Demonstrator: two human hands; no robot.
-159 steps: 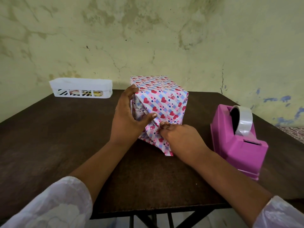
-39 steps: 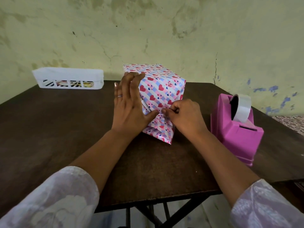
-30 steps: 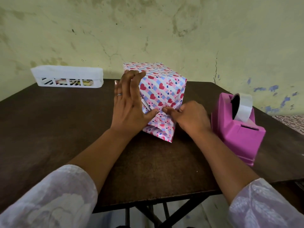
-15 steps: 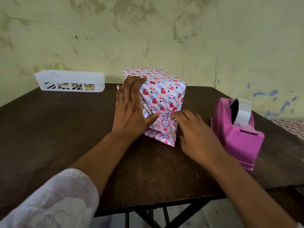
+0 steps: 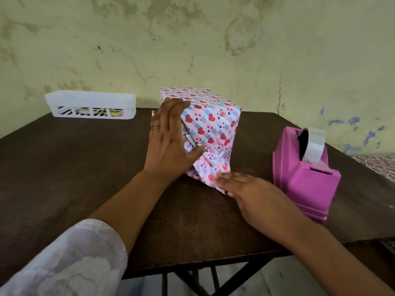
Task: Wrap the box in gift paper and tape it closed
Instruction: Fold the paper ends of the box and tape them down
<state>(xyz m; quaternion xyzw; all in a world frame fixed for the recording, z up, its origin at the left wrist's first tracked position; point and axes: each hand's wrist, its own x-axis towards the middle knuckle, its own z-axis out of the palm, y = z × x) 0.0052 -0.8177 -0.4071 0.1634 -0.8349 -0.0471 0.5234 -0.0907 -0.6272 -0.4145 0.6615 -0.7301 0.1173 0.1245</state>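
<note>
Fingers (image 5: 171, 116) of the left hand (image 5: 168, 144) are lying straight and close together, pressing flat against the near-left side of the wrapped box (image 5: 210, 124), while the thumb is reaching across onto the folded paper of the facing end. A ring is showing on one of those fingers. The right hand (image 5: 250, 189) is hovering low at the box's near bottom corner, palm down and fingers extended side by side, blurred, its fingertips (image 5: 222, 178) meeting the pointed paper flap (image 5: 208, 176) that is jutting out along the table (image 5: 85, 178); whether they are actually pressing on it is hard to tell. The box, covered in striped gift paper with red and blue hearts, is sitting upright near the middle of the dark brown table, its lower end flap not lying flat. To the right of the box, apart from it, a pink tape dispenser (image 5: 305, 178) is standing with a roll of clear tape (image 5: 313, 146) in its cradle. Behind and to the left of the box, against the stained wall, a white slotted basket (image 5: 90, 106) is resting
</note>
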